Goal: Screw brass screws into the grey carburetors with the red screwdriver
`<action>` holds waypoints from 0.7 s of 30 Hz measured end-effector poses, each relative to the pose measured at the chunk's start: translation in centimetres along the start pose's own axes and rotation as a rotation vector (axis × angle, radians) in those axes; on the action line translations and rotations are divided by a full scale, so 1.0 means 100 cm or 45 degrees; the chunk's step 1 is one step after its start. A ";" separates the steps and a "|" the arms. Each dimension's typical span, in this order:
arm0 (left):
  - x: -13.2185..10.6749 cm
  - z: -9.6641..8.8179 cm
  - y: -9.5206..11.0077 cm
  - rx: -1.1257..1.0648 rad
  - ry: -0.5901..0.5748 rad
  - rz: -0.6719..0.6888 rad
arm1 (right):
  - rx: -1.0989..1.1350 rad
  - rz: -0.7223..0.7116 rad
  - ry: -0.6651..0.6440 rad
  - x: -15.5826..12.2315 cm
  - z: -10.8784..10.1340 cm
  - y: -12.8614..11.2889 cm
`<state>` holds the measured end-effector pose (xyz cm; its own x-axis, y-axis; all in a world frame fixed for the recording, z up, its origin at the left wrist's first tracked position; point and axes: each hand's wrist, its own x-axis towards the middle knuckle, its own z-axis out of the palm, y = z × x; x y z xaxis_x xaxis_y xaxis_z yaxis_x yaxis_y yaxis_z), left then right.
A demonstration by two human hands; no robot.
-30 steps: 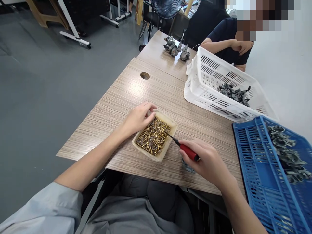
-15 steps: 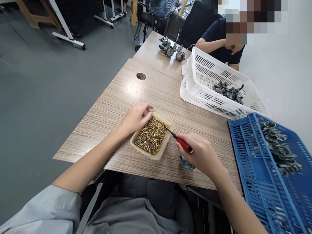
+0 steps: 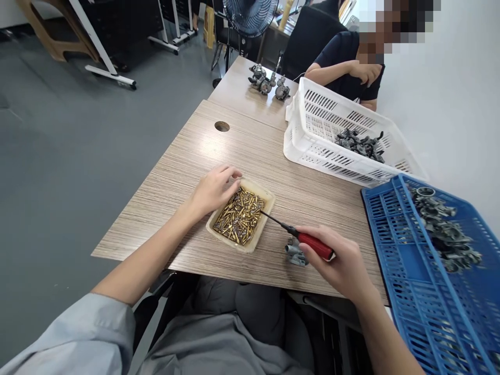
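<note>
A pale plastic tray (image 3: 255, 245) full of small brass-coloured pins or jets (image 3: 239, 219) sits on the wooden table. My left hand (image 3: 213, 190) lies over its far left side, thumb and curled fingers about the corner of the rim. In my right hand (image 3: 344, 260) is a screwdriver (image 3: 315, 246) with a red handle and black shaft, closed in my fingers. Its thin tip points left, at the brass parts near the right side of the tray. Just below the shaft a grey metal carburetor-like part (image 3: 296, 253) rests on the table, partly behind my right hand.
A white slatted crate (image 3: 324, 151) with dark metal parts stands at the back right. Nearer, a blue crate (image 3: 414, 265) holds several metal castings. More metal assemblies (image 3: 261, 79) sit at the table's far end. A person (image 3: 344, 65) sits behind the white crate. The table has a round hole (image 3: 222, 126).
My right hand has drawn back to the right with the screwdriver, showing more of its shaft and the grey metal part. My left hand stays at the tray. The view has shifted slightly.
</note>
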<state>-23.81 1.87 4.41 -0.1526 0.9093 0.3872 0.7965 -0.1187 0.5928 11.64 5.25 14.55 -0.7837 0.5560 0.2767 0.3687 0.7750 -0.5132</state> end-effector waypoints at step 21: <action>0.025 0.055 0.062 0.575 -0.576 0.249 | 1.311 0.970 0.677 -0.168 -0.010 0.141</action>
<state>-16.01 5.55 5.20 0.2013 0.9774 0.0649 0.9664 -0.2090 0.1496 30.55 7.15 3.48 -0.1896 0.9641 -0.1859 -0.0982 -0.2070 -0.9734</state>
